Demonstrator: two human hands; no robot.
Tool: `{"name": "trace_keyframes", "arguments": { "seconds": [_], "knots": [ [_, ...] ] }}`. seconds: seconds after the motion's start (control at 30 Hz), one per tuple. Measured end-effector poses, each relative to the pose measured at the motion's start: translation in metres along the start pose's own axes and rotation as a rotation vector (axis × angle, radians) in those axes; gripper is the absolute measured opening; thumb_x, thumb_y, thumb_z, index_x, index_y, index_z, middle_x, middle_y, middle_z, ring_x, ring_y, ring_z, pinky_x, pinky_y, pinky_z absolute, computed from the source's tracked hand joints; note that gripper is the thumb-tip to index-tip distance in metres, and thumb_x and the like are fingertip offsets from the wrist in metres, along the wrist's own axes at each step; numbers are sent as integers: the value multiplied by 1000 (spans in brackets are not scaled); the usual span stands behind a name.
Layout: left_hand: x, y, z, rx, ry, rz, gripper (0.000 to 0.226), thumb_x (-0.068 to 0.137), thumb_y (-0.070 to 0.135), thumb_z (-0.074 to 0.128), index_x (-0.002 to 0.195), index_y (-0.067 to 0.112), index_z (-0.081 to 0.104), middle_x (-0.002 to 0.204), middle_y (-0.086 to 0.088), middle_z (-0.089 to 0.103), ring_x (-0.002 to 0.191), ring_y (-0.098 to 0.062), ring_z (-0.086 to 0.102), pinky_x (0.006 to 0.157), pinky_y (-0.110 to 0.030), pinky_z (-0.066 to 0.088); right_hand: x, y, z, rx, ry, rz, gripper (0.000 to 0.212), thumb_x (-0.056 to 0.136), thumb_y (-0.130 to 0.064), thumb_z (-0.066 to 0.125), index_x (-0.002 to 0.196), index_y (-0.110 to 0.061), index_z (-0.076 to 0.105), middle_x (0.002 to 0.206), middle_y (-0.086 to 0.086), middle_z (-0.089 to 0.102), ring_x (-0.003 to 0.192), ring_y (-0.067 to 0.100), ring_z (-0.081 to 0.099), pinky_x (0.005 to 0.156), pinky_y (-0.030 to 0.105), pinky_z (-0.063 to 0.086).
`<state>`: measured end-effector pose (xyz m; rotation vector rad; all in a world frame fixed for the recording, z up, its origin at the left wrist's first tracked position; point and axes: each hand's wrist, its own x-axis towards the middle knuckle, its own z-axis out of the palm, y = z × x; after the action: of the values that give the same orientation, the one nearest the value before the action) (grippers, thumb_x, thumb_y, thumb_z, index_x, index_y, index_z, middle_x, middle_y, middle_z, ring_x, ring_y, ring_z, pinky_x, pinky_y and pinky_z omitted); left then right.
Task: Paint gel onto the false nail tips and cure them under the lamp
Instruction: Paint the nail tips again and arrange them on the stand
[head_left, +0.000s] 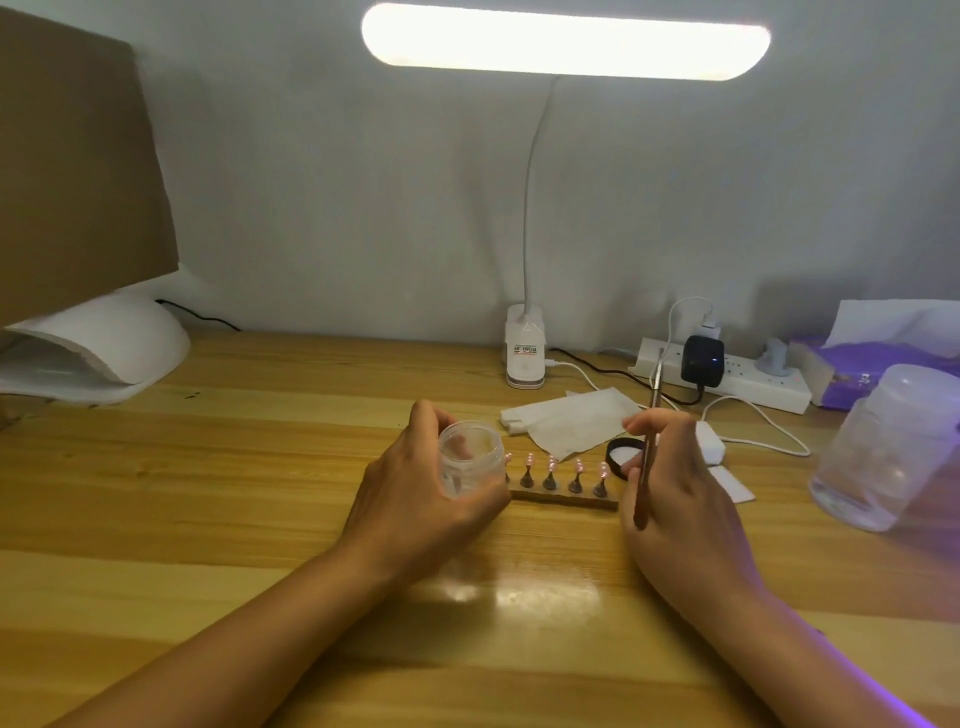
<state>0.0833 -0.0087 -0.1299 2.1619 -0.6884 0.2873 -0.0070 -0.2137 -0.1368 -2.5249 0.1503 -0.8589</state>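
Note:
My left hand (415, 493) grips a small clear gel jar (470, 460), open at the top, just left of the nail stand. My right hand (675, 483) pinches a thin brush (650, 415) that stands nearly upright, its lower end against my palm. Between my hands a wooden strip (563, 498) holds several pink nail tips (551, 461) on small dark posts. The jar hides the leftmost tip. A white curing lamp (98, 345) sits at the far left of the desk.
A black jar lid (618, 452) and a folded tissue (566, 421) lie behind the stand. A desk light base (525, 348), a power strip (727, 376) with cables, a purple tissue pack (883, 364) and a clear plastic container (888, 457) stand at the back and right. A cardboard box (72, 171) rises at left.

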Motion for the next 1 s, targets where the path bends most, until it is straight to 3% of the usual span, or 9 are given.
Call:
{"name": "trace_keyframes", "arguments": {
  "seconds": [0.17,0.33,0.47,0.53,0.7,0.8,0.9,1.0],
  "knots": [
    [-1,3,-1,-33,-32,19,46,70,59,66,97,33,39,90,12,59,72,-4,59,53,-17,44,0,0,1,40,-93,-10,49,88,2,54,114,-29,27,109,-5,49,97,8,62,74,37,57],
    [-2,5,-4,-151,-149,33,53,58,70,53,95,34,40,90,10,63,73,-3,60,55,-15,44,0,-2,-1,66,-58,-32,57,86,-1,63,107,-37,25,103,1,51,75,20,63,67,48,55],
    [-2,5,-4,-318,-272,20,57,59,64,58,98,25,43,85,9,61,72,-11,58,65,-39,47,-3,-12,-1,165,-167,-157,66,82,5,60,110,-43,24,117,-7,44,65,19,60,62,48,54],
    [-2,5,-4,-367,-295,26,55,60,61,60,96,22,44,78,11,59,68,-11,54,63,-41,43,-4,-14,0,159,-180,-214,66,83,3,60,111,-44,24,119,-11,42,62,17,60,57,45,54],
    [-1,2,-6,-403,-350,41,53,62,61,61,95,24,44,75,17,58,66,-6,52,60,-30,40,-3,-14,3,167,-159,-231,61,85,-5,63,114,-42,23,121,-17,41,70,12,64,67,37,56],
    [-2,2,-6,-421,-377,56,52,63,61,60,96,24,44,74,15,58,64,-5,52,59,-25,40,-6,-15,6,156,-202,-205,59,82,-12,67,122,-32,28,111,-13,47,78,10,62,72,35,55],
    [-2,3,-7,-477,-388,52,55,62,59,60,97,19,45,77,8,57,71,-13,56,63,-29,41,-8,-15,9,171,-252,-193,63,82,-14,69,125,-32,26,95,-10,50,84,7,59,75,31,54],
    [0,4,-8,-586,-411,-1,58,60,55,61,97,14,45,86,-1,58,87,-31,64,68,-26,44,-6,-11,10,217,-263,-145,65,81,-16,70,122,-36,23,101,-12,45,99,2,55,85,22,51]
  ]
}}
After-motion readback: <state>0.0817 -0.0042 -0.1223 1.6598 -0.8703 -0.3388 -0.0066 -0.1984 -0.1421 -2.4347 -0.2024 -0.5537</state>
